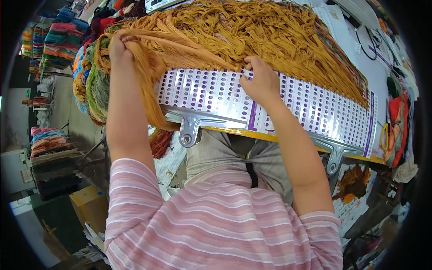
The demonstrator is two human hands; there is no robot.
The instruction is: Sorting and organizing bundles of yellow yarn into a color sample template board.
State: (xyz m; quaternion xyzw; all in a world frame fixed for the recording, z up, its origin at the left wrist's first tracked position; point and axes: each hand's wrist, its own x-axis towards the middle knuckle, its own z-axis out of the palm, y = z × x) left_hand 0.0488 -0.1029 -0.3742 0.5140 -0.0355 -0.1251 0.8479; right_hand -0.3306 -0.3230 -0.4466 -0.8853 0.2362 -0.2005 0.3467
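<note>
My left hand is closed around a thick hank of golden-orange thread, raised at the left end of a white card. Part of the hank hangs past the card's left end; other strands stretch right toward my right hand. The white card has rows of purple-rimmed holes, and golden threads are looped along its far edge. My right hand is at that edge, fingers curled near the strands; whether they pinch a thread is too small to make out. Two metal clips grip the card's near edge.
A heap of golden thread covers the table beyond the card. Coloured skeins bulge at the left end, and more hang on racks farther left. Yellow-handled scissors and red thread lie at the right. A cardboard box stands below left.
</note>
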